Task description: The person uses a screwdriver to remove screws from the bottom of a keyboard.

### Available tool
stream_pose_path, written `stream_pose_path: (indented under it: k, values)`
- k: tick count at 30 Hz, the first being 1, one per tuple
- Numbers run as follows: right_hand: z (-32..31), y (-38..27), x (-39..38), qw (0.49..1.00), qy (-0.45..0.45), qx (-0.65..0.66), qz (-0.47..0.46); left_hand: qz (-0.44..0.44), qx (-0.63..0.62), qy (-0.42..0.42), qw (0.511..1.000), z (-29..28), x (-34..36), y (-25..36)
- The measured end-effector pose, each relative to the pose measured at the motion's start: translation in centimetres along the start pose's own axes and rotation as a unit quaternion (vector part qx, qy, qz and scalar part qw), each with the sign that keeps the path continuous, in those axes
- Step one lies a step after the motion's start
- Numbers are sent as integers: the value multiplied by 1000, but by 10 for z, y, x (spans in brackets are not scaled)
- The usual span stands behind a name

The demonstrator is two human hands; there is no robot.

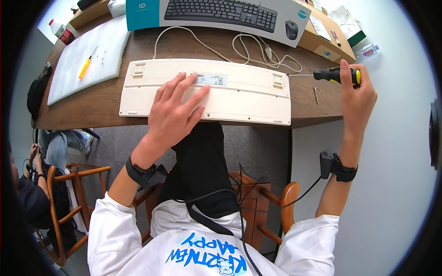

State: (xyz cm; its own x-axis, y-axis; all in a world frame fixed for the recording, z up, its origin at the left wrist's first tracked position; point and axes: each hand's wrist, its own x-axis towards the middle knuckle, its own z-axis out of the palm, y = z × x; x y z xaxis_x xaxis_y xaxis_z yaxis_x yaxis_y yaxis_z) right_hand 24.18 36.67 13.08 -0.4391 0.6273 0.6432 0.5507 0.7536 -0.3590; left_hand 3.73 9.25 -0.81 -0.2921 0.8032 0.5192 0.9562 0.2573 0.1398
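A white keyboard (248, 103) lies upside down along the table's front edge, its label and screw holes facing up. My left hand (172, 110) rests on its underside with the fingers spread, beside the label and partly covering it. At the right, my right hand (358, 99) is closed around a black-and-yellow screwdriver (328, 75). The screwdriver points left, held nearly level, with its tip at the keyboard's upper right edge. Whether the tip touches the case I cannot tell. The keyboard's white cable (239, 39) loops behind it.
A small metal piece (316, 94) lies right of the keyboard. At left, a white foam sheet (64, 76) carries a yellow screwdriver (84, 68) and several screws. Behind stand a keyboard box (142, 20), a cardboard box (329, 37) and bottles. Another person (34, 193) sits at left.
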Motion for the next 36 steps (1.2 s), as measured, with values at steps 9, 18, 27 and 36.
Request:
stream_pose_path:
  k: [9, 18, 27, 36]
  values:
    - [15, -11, 57, 989, -106, -86, -63, 3, 0, 0, 1000, 1, 1, 0]
    - [29, -2, 95, 955, -262, 16, -140, 5, 3, 4, 1000, -3, 3, 1]
    - [23, -22, 86, 925, -331, 61, -173, -4, -8, 1, 1000, -3, 0, -1]
    - [20, -26, 64, 969, -182, -42, -164, 1, 3, 15, 1000, 0, -2, -2]
